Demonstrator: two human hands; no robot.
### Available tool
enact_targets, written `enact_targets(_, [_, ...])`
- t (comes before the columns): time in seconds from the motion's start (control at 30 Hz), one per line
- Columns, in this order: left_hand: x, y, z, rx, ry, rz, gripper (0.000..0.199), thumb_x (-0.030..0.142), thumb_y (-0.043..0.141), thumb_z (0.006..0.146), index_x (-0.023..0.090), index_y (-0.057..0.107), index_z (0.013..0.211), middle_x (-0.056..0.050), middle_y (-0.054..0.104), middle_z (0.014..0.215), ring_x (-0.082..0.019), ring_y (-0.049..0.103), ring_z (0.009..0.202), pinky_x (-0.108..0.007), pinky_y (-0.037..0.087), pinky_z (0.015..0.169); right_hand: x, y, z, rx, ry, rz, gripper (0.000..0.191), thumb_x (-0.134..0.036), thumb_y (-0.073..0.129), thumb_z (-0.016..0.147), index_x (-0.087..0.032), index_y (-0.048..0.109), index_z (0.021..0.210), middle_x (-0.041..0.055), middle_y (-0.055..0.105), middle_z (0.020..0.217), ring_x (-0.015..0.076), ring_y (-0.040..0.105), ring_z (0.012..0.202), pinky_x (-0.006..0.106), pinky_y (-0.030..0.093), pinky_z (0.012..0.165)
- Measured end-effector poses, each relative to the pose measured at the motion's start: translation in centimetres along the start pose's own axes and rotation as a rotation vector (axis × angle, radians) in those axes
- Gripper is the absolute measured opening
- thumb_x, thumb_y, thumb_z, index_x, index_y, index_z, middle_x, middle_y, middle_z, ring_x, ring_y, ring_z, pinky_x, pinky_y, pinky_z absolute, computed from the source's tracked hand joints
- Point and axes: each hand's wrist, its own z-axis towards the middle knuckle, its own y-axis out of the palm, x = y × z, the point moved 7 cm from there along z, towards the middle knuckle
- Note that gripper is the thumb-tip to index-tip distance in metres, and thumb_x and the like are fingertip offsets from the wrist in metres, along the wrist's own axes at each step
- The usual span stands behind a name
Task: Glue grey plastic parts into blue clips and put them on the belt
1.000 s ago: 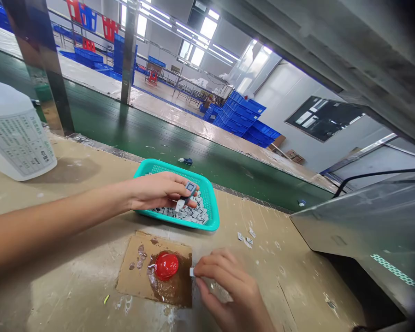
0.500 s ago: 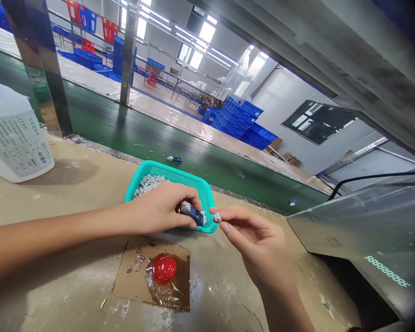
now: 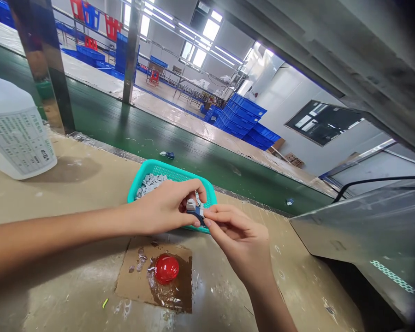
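My left hand (image 3: 169, 205) grips a small dark-blue and grey plastic toy-like part (image 3: 195, 213) between thumb and fingers, over the near right end of a turquoise basket (image 3: 135, 184). My right hand (image 3: 240, 230) pinches a small light-grey plastic piece (image 3: 202, 212) against the right end of that blue part; fingertips hide most of the piece. Many similar grey pieces (image 3: 150, 184) lie heaped in the basket's left end. In front of the basket, a glossy red dome (image 3: 166, 269) rests on a wet cardboard square (image 3: 131, 281).
A white bottle (image 3: 17, 133) with a printed label stands at the left. Behind the basket runs a green conveyor belt (image 3: 100, 117) carrying small blue-and-white parts (image 3: 168, 155). A metal panel (image 3: 359, 230) bounds the right side. Blue crates (image 3: 238, 115) are stacked farther back.
My right hand has moved left, bringing the grey piece from beside the basket to the blue part. My left hand keeps its hold. The parts on the belt have shifted left.
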Motion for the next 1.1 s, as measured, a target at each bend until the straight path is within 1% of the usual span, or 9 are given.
enact_targets(0.13, [0.4, -0.2, 0.0, 0.042, 0.027, -0.101, 0.019, 0.018, 0.059, 0.069, 0.019, 0.049, 0.086, 0.005, 0.051, 0.069, -0.008, 0.043, 0.061, -0.019, 0.033, 0.053, -0.3, 0.3, -0.6, -0.049, -0.06, -0.009, 0.018, -0.007, 0.056, 0.075, -0.021, 0.067, 0.08, 0.0046, 0.059, 0.09, 0.0161, 0.058, 0.085, 0.025, 0.052, 0.07])
enact_targets(0.23, [0.2, -0.1, 0.2, 0.067, 0.012, -0.3, 0.023, 0.015, 0.062, 0.066, 0.019, 0.051, 0.086, 0.003, 0.052, 0.076, -0.008, 0.046, 0.066, -0.019, 0.036, 0.058, -0.7, 0.1, -1.0, -0.033, -0.124, -0.023, 0.021, -0.007, 0.056, 0.076, -0.022, 0.064, 0.088, 0.0053, 0.057, 0.098, 0.0185, 0.056, 0.092, 0.03, 0.051, 0.076])
enact_targets(0.33, [-0.9, 0.7, 0.5, 0.085, -0.124, -0.696, 0.03, 0.016, 0.065, 0.065, 0.019, 0.05, 0.091, 0.003, 0.053, 0.076, -0.008, 0.05, 0.07, -0.021, 0.04, 0.065, -1.7, -0.3, -1.0, 0.066, -0.235, -0.165, 0.022, -0.008, 0.058, 0.076, -0.023, 0.062, 0.091, 0.0046, 0.059, 0.092, 0.0184, 0.058, 0.086, 0.032, 0.051, 0.075])
enact_targets(0.47, [-1.9, 3.2, 0.3, 0.048, -0.383, -1.212, 0.013, 0.022, 0.058, 0.074, 0.011, 0.056, 0.082, -0.002, 0.055, 0.075, -0.008, 0.051, 0.071, -0.023, 0.041, 0.074, -3.3, 0.2, -0.7, 0.192, -0.402, -0.497, 0.023, -0.009, 0.06, 0.075, -0.024, 0.058, 0.093, 0.0035, 0.061, 0.087, 0.0178, 0.059, 0.079, 0.032, 0.051, 0.071])
enact_targets(0.6, [-1.6, 3.6, 0.3, 0.041, -0.408, -1.39, 0.014, 0.016, 0.048, 0.081, 0.009, 0.059, 0.074, -0.004, 0.057, 0.076, -0.008, 0.051, 0.072, -0.025, 0.042, 0.078, -3.8, 0.9, -0.4, 0.241, -0.485, -0.514, 0.046, -0.009, 0.062, 0.074, -0.025, 0.044, 0.113, 0.0034, 0.06, 0.093, 0.0191, 0.058, 0.086, 0.035, 0.048, 0.082])
enact_targets(0.73, [-2.4, 1.3, 1.1, 0.142, -0.336, -1.369, 0.015, 0.011, 0.047, 0.081, 0.01, 0.061, 0.077, -0.003, 0.059, 0.08, -0.007, 0.052, 0.073, -0.021, 0.042, 0.074, -2.8, 0.5, 0.5, 0.162, -0.331, -0.293, 0.057, -0.012, 0.061, 0.076, -0.026, 0.032, 0.123, 0.004, 0.058, 0.099, 0.0191, 0.056, 0.093, 0.038, 0.045, 0.086])
enact_targets(0.83, [-3.5, -1.5, 1.9, 0.257, -0.25, -1.288, 0.018, 0.012, 0.044, 0.084, 0.009, 0.062, 0.081, -0.005, 0.06, 0.088, -0.007, 0.055, 0.075, -0.017, 0.043, 0.071, -1.0, -0.5, 1.4, 0.097, -0.163, -0.246, 0.047, -0.017, 0.053, 0.081, -0.023, 0.033, 0.123, 0.005, 0.057, 0.098, 0.0184, 0.055, 0.093, 0.035, 0.046, 0.08])
enact_targets(0.97, [-4.1, -3.7, 2.2, 0.326, -0.164, -1.149, 0.019, 0.019, 0.045, 0.084, 0.009, 0.062, 0.084, -0.005, 0.061, 0.086, -0.005, 0.053, 0.065, -0.016, 0.042, 0.064, 3.1, 0.5, 2.8, -0.196, 0.055, -0.486, 0.044, -0.014, 0.045, 0.082, -0.016, 0.033, 0.124, 0.006, 0.058, 0.092, 0.0151, 0.057, 0.076, 0.03, 0.048, 0.07])
enact_targets(1.1, [-3.9, -3.6, 2.3, 0.267, -0.107, -1.048, 0.016, 0.021, 0.052, 0.08, 0.008, 0.062, 0.085, -0.005, 0.06, 0.083, -0.004, 0.048, 0.062, -0.016, 0.04, 0.061, 6.2, 2.7, 3.5, -0.453, 0.156, -0.788, 0.042, -0.005, 0.048, 0.076, -0.01, 0.041, 0.117, 0.0085, 0.058, 0.091, 0.0164, 0.055, 0.073, 0.028, 0.045, 0.064])
